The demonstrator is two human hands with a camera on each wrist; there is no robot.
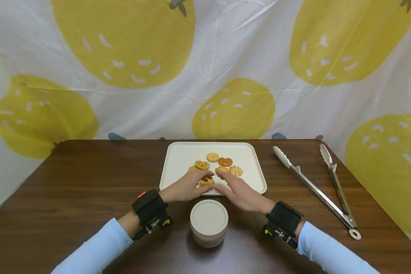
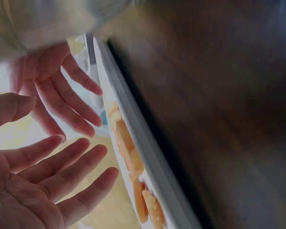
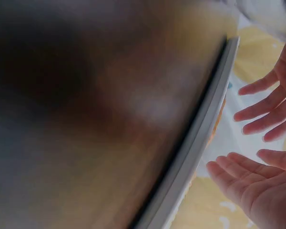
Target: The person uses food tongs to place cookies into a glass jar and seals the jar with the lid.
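Brown wood-grain bench (image 1: 82, 190), fruit-print cloth (image 1: 226, 49) behind

Bench top smooth, dull sheen near the front. Cloth white, creased, fruit large and yellow. White tray (image 1: 179, 161), shallow, round-cornered, lies towards the back, bearing golden biscuits (image 1: 236, 171): some fluted, one darker and pretzel-like. Left grip (image 1: 188, 187) and right grip (image 1: 243, 191) both released, fingers loosely bent over the tray's near side, close by the biscuits. Pale round lidded tub (image 1: 209, 217) stands just before it. Metal tongs (image 1: 322, 195), scalloped tips spread, lie at right.

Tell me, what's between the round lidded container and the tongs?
The head view shows the person's right wrist in its black band, with brown tabletop either side.
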